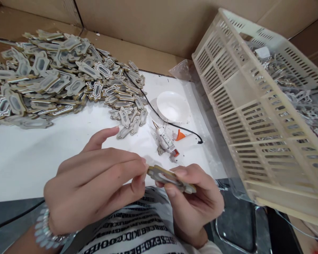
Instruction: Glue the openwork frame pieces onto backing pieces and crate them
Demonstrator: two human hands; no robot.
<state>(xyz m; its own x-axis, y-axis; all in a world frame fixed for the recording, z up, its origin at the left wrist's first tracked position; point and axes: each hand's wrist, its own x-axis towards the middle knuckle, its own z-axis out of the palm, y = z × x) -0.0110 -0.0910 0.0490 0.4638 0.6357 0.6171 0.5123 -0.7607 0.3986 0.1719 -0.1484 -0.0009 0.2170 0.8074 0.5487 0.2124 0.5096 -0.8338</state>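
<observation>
Toward six o'clock, a grey plate [165,175] was pinched by the right hand [197,208], its ten-o'clock tip nipped by closed fingers of the left hand [95,185]; if narrow edge grips were loosened, dropping was risked.

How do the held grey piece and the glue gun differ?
Pose: the grey piece is held in the right hand; the glue gun lies on the table. Shape: the piece is flat; the gun has a pointed nozzle. Colour: the piece is grey and tan; the gun white and orange.
</observation>
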